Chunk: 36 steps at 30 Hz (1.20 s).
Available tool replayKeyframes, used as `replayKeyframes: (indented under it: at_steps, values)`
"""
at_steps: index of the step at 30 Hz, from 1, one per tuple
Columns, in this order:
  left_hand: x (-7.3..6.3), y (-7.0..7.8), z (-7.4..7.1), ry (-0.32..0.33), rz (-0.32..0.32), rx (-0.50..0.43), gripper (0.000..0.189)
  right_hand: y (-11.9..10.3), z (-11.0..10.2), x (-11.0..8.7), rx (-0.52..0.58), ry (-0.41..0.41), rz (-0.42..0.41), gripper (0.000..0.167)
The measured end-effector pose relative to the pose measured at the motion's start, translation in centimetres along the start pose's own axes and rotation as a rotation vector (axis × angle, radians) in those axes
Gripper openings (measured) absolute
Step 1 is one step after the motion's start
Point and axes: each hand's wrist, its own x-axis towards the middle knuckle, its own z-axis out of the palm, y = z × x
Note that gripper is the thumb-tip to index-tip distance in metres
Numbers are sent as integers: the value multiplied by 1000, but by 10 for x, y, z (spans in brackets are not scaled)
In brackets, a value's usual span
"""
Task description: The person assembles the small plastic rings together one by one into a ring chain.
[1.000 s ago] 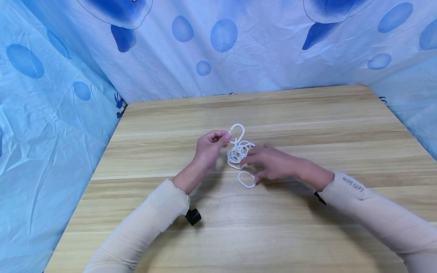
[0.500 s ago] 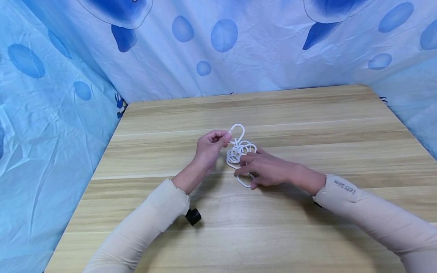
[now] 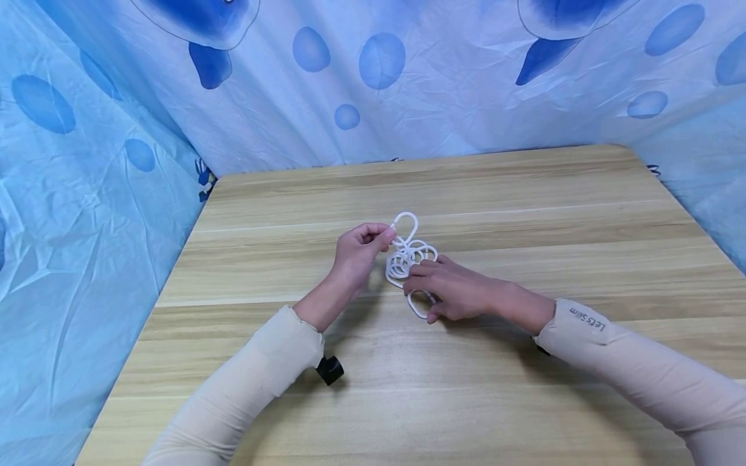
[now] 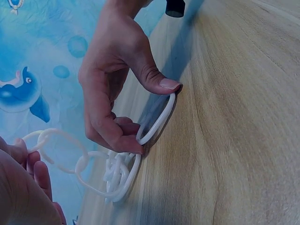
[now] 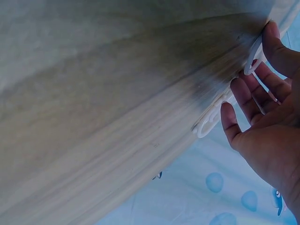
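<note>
White plastic C-shaped rings are linked into a chain. In the head view, my left hand pinches an upper ring between thumb and fingertips, its loop standing up beyond them. From there the chain runs into a tangled pile on the table, partly behind my right fingers. My right hand holds a separate ring at the near side of the pile. The left wrist view shows the right thumb at one end of this ring and fingertips at the other. Linked rings hang from my left hand.
Both hands work over the middle of a wood-grain table. A blue curtain with dolphin prints stands behind its far edge and along the sides. A small black device sits under the left sleeve cuff.
My right hand has come left and down over the near side of the pile and taken the separate ring between thumb and fingers. The left hand stays put.
</note>
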Motion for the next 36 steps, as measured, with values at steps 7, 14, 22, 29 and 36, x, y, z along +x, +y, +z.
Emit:
replayKeyframes:
  at_steps: [7, 14, 22, 29, 36]
  values:
    - [-1, 0, 0, -4, 2, -1, 17, 1, 2, -1, -50, 29, 1, 47]
    - [-1, -1, 1, -5, 1, 2, 18, 1, 1, -4, -67, 28, 3, 44]
    - [-1, 0, 0, 6, -5, 14, 17, 1, 2, -5, -146, 53, -40, 40]
    - [-1, 1, -1, 4, -8, 11, 18, 4, 1, -5, -171, 81, -39, 40]
    - [-1, 1, -1, 4, -6, 1, 18, 13, -11, -8, -10, 121, 65, 47]
